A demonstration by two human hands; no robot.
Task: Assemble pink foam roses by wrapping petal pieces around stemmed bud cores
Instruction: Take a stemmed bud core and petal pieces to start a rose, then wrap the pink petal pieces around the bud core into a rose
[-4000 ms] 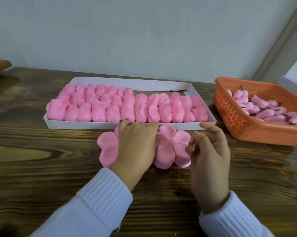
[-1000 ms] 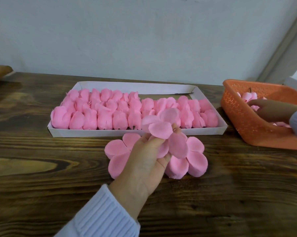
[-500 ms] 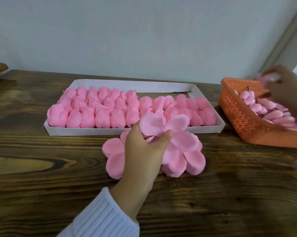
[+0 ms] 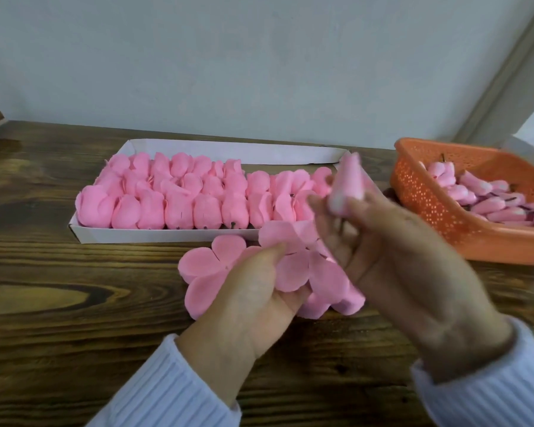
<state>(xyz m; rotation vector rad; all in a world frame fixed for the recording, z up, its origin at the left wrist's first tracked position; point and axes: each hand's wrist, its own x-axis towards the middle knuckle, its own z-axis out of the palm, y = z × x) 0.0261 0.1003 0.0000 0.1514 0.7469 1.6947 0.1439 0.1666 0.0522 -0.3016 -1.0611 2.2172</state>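
— Head view, left half of the frame: what lies there?
— A white cardboard tray [image 4: 167,236] on the wooden table [image 4: 75,303], packed with rows of finished pink roses [image 4: 179,208]. Just below its near wall, flat petal pieces [image 4: 204,266] lie on the wood.
— And the hands?
— Apart, at centre. The left hand [image 4: 253,294] grips one petal piece [image 4: 293,266] from below, thumb pressed on top, holding it just above the flat ones. Right of it, the right hand [image 4: 398,260] pinches a bud core [image 4: 349,180] by its lower end, tip pointing up in front of the tray's right corner. It is blurred, and I cannot tell whether bud and petal piece touch.
— Far right?
— An orange basket [image 4: 429,211] with more bud cores [image 4: 490,201] lying inside, dark stems showing on some. White ribbed sleeves [image 4: 167,389] fill the lower corners.
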